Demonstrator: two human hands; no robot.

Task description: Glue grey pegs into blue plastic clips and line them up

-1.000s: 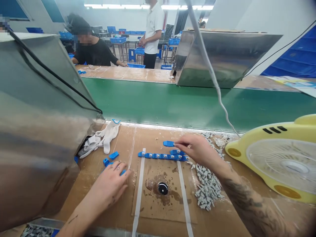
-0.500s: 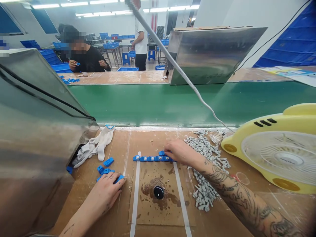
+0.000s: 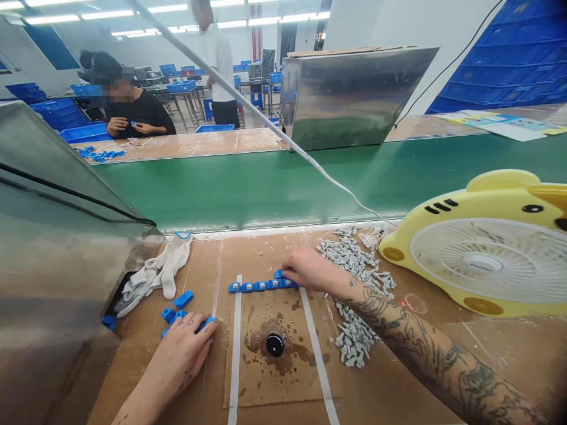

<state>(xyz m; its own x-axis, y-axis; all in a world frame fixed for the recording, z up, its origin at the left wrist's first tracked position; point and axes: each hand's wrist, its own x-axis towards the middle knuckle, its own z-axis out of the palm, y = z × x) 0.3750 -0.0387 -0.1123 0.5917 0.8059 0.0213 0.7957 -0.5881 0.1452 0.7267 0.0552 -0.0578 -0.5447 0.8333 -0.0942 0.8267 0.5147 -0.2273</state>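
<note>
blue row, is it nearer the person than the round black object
No, the blue row lies beyond the round black object, at the far edge of the cardboard.

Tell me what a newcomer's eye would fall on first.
Probably the yellow fan, with its animal-like face, at right. Next, the row of blue pieces near the middle, the right hand at its right end. Then the heap of grey pieces between row and fan.

- gloves lie left of part row, behind left hand.
- piece heap lies between part row and fan.
- belt runs behind these.
</note>
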